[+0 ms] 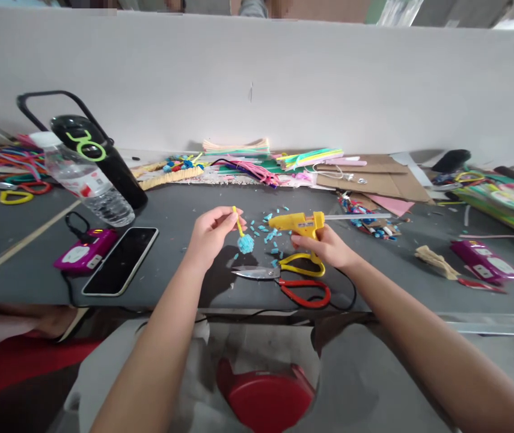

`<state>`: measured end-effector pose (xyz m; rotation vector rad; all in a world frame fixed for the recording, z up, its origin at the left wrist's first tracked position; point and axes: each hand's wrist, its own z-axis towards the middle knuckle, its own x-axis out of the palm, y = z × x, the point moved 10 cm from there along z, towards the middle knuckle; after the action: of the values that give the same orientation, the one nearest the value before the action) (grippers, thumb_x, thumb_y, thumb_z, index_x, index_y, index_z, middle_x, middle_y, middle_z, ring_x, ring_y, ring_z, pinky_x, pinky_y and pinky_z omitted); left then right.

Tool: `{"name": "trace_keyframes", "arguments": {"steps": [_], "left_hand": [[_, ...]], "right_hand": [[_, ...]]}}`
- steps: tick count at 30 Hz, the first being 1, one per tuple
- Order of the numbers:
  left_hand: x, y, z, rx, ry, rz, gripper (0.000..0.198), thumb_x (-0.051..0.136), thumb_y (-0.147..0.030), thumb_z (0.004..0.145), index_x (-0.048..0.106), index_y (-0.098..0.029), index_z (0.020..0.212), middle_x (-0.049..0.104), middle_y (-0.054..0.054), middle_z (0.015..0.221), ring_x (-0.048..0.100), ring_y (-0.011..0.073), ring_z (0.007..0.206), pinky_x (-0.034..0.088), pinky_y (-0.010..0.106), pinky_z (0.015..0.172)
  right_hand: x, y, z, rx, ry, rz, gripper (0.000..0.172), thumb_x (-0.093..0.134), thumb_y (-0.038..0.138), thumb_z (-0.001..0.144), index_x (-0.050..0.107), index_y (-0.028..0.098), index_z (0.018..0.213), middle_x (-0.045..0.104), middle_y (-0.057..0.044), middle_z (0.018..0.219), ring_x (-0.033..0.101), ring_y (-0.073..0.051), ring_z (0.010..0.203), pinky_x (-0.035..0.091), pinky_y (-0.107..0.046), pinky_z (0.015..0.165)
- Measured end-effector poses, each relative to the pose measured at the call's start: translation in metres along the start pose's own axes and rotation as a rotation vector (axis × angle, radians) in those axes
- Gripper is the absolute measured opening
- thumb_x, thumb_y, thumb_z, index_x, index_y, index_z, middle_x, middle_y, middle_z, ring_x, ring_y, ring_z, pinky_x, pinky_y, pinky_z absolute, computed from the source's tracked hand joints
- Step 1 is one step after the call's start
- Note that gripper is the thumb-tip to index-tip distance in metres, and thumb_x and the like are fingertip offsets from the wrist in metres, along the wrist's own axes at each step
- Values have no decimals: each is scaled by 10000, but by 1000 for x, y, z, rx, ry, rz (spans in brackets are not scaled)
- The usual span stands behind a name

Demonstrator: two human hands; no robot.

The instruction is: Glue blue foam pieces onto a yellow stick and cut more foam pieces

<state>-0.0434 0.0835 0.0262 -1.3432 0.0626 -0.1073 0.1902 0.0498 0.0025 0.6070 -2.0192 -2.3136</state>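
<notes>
My left hand (211, 231) pinches a thin yellow stick (238, 221) with a fuzzy blue ball (246, 243) at its lower end, held a little above the dark table (180, 207). My right hand (326, 246) grips a yellow glue gun (299, 224), its nozzle pointing left toward the stick and a clear glue rod (358, 216) sticking out behind. Scissors (284, 279) with one yellow and one red loop lie just below both hands. Small blue cut pieces (268, 231) are scattered between the hands.
A phone (120, 260), a magenta device (86, 249), a clear water bottle (86, 180) and a black bottle (103, 157) lie at left. Craft sticks, foam sheets and cardboard (374, 171) line the back by a white wall. Another magenta device (486, 261) sits at right. A red stool (266, 397) is below.
</notes>
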Motion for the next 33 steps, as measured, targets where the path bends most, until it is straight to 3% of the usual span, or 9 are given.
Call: {"name": "trace_keyframes", "arguments": {"steps": [4,16,18,21,25,29,33], "left_hand": [[3,1,4,13,-30,-49,325,756,-439,793,743,-169,972,752,72,848,718,197,788,563,329,801],[1,2,4,1,-129,-58,359,771,-475,767,746,-176,965,752,71,842,726,206,770,570,326,763],[-1,1,3,4,-148,-37,369,773,-481,761,741,-166,951,750,73,830,727,205,755,570,321,746],[-4,1,1,10,-175,-23,357,770,-468,767,732,-158,939,748,71,816,727,198,734,568,303,708],[-6,2,-1,-1,-198,-40,318,770,-430,774,720,-155,924,741,64,796,726,189,711,570,287,669],[-6,5,-3,-52,-215,-56,331,778,-426,756,704,-148,920,736,65,793,727,191,693,582,293,651],[-8,11,-4,-96,-262,-95,336,784,-419,742,674,-147,906,733,61,802,737,198,689,599,312,663]], "right_hand": [[17,6,-7,-7,57,36,275,704,432,841,634,171,890,612,-23,806,559,-156,728,473,-299,684],[12,6,-11,14,-14,47,305,710,479,817,624,189,852,596,-31,780,553,-172,706,472,-315,646],[1,4,-8,15,-100,-73,336,680,522,833,634,191,863,586,-22,733,519,-162,648,440,-302,597],[-37,-6,-4,41,-329,-352,394,620,583,855,641,190,827,550,-12,644,456,-152,575,381,-297,546],[-88,-37,3,126,-484,-630,450,588,615,845,618,187,708,575,-38,618,511,-184,601,385,-313,584],[-109,-66,10,258,-450,-714,485,583,645,829,651,172,745,653,-67,689,594,-217,668,413,-313,609],[-104,-62,9,259,-342,-873,558,583,741,783,688,193,797,692,-84,795,624,-238,737,420,-326,640]]}}
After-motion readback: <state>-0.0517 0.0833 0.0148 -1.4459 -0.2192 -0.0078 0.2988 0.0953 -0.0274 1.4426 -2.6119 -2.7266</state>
